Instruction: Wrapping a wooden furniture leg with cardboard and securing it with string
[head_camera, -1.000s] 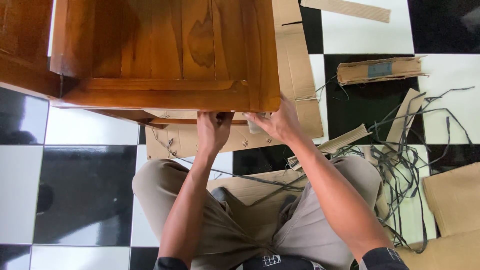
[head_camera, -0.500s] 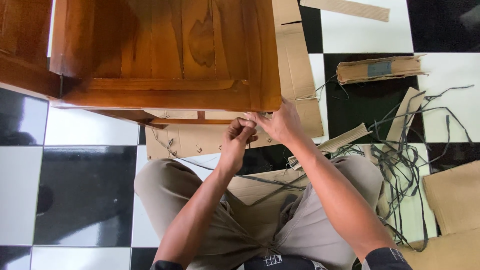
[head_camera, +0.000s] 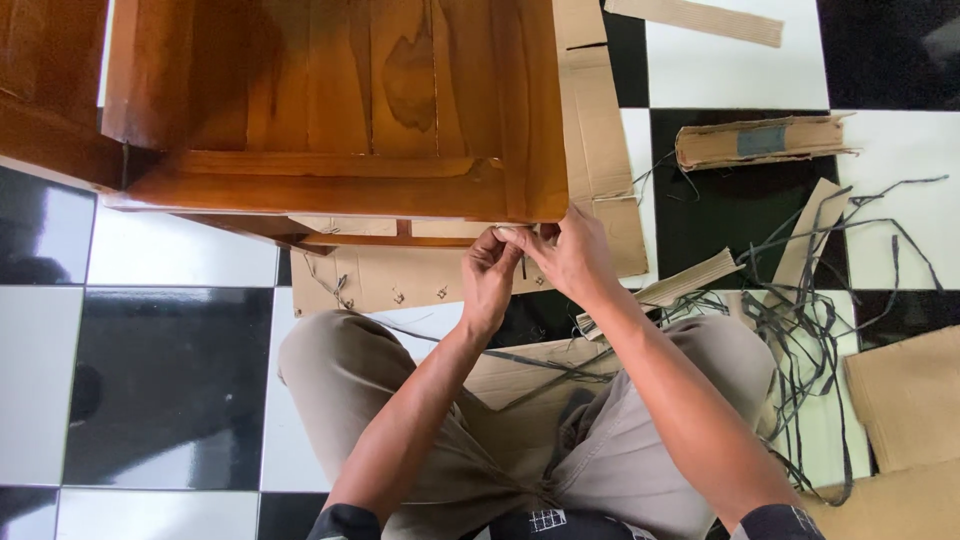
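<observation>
Checkered black-and-white floor tiles (head_camera: 170, 400), glossy, person sitting cross-legged on them in khaki trousers (head_camera: 400, 400) with cardboard sheets tucked under the legs. Both forearms reach forward from the lap. Left hand (head_camera: 488, 275) and right hand (head_camera: 572, 258) meet just under the near corner of a wooden furniture piece (head_camera: 330, 110), fingertips pressed together, touching each other. They seem to pinch a thin dark strap (head_camera: 523, 265) hanging at that corner; too small to tell which hand actually grips it. Flat cardboard sheet (head_camera: 400, 280) lies under the furniture's near edge, just beyond the knees, with small staples or clips along it. Right of the hands, a tangle of dark plastic strapping (head_camera: 800, 300) sprawls over the floor and the right knee. Folded cardboard strip (head_camera: 665, 290) sits beside the right forearm. Brown cardboard panels (head_camera: 905, 400) at far right. Farther off, a thick folded cardboard bundle (head_camera: 765, 142) on a black tile, and a long cardboard strip (head_camera: 695, 20) at top. Furniture is varnished, reddish-brown, filling the upper left.
</observation>
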